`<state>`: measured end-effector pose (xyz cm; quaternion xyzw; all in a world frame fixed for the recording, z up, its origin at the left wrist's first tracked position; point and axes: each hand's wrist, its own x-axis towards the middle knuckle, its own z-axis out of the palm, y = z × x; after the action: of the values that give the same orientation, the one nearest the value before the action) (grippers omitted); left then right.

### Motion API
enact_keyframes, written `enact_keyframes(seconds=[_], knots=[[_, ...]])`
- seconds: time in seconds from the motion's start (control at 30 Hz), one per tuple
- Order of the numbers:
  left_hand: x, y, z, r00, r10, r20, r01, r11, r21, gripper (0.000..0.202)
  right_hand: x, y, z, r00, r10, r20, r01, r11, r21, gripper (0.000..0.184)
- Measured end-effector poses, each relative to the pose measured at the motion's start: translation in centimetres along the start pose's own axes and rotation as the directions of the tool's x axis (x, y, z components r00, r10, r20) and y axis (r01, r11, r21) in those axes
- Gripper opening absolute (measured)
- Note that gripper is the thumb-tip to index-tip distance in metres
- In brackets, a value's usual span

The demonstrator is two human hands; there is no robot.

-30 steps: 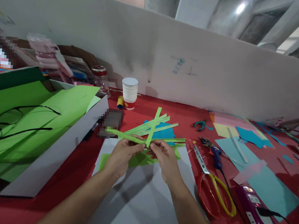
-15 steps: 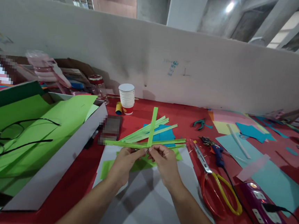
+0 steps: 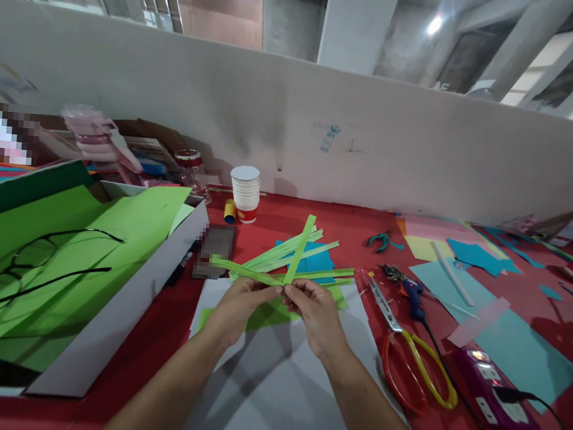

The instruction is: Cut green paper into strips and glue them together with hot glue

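Observation:
My left hand (image 3: 241, 305) and my right hand (image 3: 311, 307) meet over a white sheet (image 3: 276, 388), both with fingers pinched on green paper strips. One green strip (image 3: 241, 269) runs out to the left above my left hand. Another strip (image 3: 302, 246) rises from between the fingertips, leaning right. Whether the two are one folded strip, my fingers hide. Just beyond lie several loose light-green strips (image 3: 283, 251) across a blue paper piece (image 3: 315, 261). Flat green paper (image 3: 272, 317) shows beneath my hands.
Scissors (image 3: 401, 339), a glue gun (image 3: 412, 296), pliers (image 3: 383, 241) and a purple power strip (image 3: 494, 394) with a cable lie to the right. A box (image 3: 121, 321) holding green sheets and glasses (image 3: 31, 263) stands left. Stacked paper cups (image 3: 245, 194) stand at the back.
The upright strip has tipped to the right, and the left-pointing strip now slants up toward its far end. Both hands stay pinched close together. The view has shifted slightly.

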<state>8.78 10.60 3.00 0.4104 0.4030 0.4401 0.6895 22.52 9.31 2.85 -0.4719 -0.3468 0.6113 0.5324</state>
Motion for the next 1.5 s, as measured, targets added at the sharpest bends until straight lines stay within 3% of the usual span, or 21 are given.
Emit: enact_keyframes(seconds=[0.23, 0.6, 0.7, 0.97, 1.1, 1.33, 1.5], knots=[[-0.2, 0.3, 0.2, 1.0, -0.007, -0.027, 0.007, 1.0, 0.008, 0.018, 0.1, -0.3, -0.1, 0.997, 0.067, -0.029, -0.065, 0.996, 0.053, 0.026], [0.3, -0.9, 0.4, 0.992, 0.01, -0.126, -0.009, 1.0, 0.002, 0.016, 0.1, -0.1, 0.1, 0.999, 0.041, -0.009, -0.041, 0.998, 0.038, 0.025], [0.1, -0.7, 0.4, 0.994, 0.0, -0.111, -0.003, 1.0, -0.03, 0.015, 0.2, -0.1, -0.1, 0.999, 0.051, -0.003, -0.051, 0.998, 0.048, 0.026], [0.1, -0.4, 0.2, 0.975, -0.209, -0.07, 0.181, 0.939, -0.292, 0.022, 0.6, -0.1, -0.8, 0.995, 0.1, 0.026, -0.102, 0.99, 0.099, 0.027], [0.2, -0.6, 0.1, 0.972, -0.232, -0.037, 0.206, 0.919, -0.335, 0.023, 0.5, -0.3, -0.6, 0.994, 0.105, 0.008, -0.106, 0.991, 0.085, 0.028], [0.4, -0.9, 0.0, 0.977, -0.193, -0.091, 0.154, 0.934, -0.323, 0.018, 0.4, -0.1, -0.3, 0.998, 0.066, -0.011, -0.065, 0.997, 0.042, 0.03], [0.4, -0.7, 0.1, 0.981, -0.172, -0.087, 0.151, 0.965, -0.213, 0.024, 0.3, 0.6, -0.3, 0.998, -0.062, -0.012, 0.062, 0.998, -0.006, 0.025]])
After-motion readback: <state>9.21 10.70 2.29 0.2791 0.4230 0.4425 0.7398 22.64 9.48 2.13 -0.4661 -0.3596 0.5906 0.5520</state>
